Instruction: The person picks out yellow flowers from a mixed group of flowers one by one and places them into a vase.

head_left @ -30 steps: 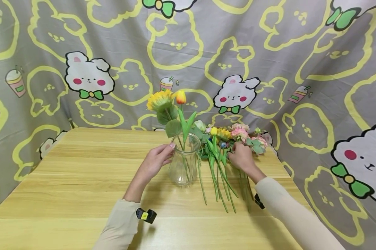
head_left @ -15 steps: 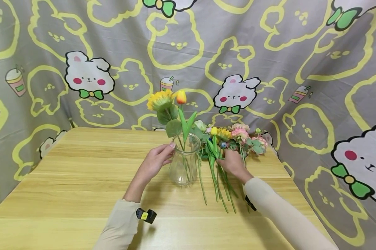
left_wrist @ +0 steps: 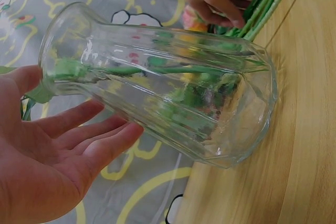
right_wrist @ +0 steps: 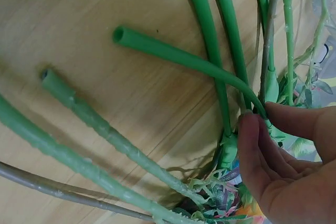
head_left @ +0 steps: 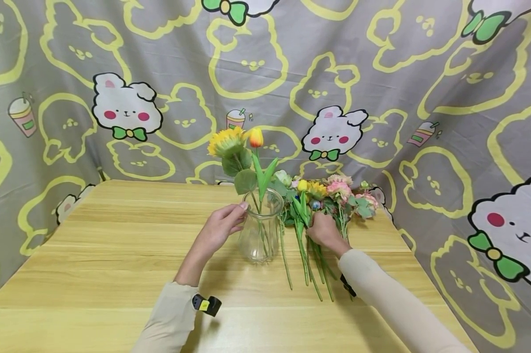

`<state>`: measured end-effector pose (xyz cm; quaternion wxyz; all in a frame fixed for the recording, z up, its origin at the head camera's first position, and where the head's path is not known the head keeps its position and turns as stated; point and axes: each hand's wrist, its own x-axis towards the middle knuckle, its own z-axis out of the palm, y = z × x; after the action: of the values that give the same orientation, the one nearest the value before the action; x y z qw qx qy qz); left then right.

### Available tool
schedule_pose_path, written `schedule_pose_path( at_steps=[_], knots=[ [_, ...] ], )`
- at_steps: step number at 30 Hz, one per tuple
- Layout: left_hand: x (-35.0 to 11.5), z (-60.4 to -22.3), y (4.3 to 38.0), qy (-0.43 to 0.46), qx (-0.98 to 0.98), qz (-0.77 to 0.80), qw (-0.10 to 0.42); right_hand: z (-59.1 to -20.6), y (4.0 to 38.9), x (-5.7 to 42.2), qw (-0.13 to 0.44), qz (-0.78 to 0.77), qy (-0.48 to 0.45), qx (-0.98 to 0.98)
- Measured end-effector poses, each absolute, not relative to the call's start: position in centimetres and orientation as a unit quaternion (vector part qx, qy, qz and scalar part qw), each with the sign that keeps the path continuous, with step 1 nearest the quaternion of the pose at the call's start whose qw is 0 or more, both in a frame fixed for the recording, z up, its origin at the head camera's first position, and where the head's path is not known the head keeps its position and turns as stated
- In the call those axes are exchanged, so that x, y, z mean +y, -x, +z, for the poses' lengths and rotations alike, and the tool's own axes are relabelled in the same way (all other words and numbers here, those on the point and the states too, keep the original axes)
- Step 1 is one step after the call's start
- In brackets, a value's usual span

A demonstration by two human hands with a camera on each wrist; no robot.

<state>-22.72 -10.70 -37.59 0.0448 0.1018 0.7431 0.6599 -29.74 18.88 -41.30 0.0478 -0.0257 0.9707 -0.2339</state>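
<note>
A ribbed clear glass vase [head_left: 260, 240] stands upright on the table, holding a sunflower [head_left: 228, 142] and a red-and-yellow tulip [head_left: 256, 137]. My left hand [head_left: 221, 223] touches the vase's left side near the rim. In the left wrist view its fingers [left_wrist: 113, 148] lie fairly straight along the glass. To the right, my right hand [head_left: 325, 229] is among the loose flowers. The right wrist view shows thumb and forefinger pinching a smooth green flower stem [right_wrist: 189, 62]; its bloom is out of that view.
Several flowers lie right of the vase, stems toward me, among them a yellow tulip [head_left: 302, 185], another sunflower [head_left: 316, 189] and pink blooms [head_left: 338, 191]. The wooden table [head_left: 115, 264] meets a grey patterned curtain [head_left: 181, 63] at its back and sides.
My right hand has moved left and slightly down, from beside the pink blooms to the green stems nearer the vase. The left hand and the vase have stayed put.
</note>
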Motion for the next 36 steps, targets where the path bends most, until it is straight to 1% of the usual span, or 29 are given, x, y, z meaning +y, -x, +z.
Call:
schedule_pose_path(
  at_steps=[17, 29, 36],
  knots=[
    [-10.7, -37.6, 22.7, -0.101, 0.747, 0.656, 0.044, -40.9, 29.7, 18.9, 0.056, -0.226, 0.034, 0.972],
    [-10.6, -37.5, 22.7, -0.099, 0.744, 0.659, 0.039, -40.3, 29.3, 19.5, 0.028, -0.246, 0.054, 0.967],
    [-10.6, -37.6, 22.8, -0.102, 0.744, 0.659, 0.040, -39.7, 29.2, 19.2, 0.028, -0.257, 0.044, 0.965]
  ],
)
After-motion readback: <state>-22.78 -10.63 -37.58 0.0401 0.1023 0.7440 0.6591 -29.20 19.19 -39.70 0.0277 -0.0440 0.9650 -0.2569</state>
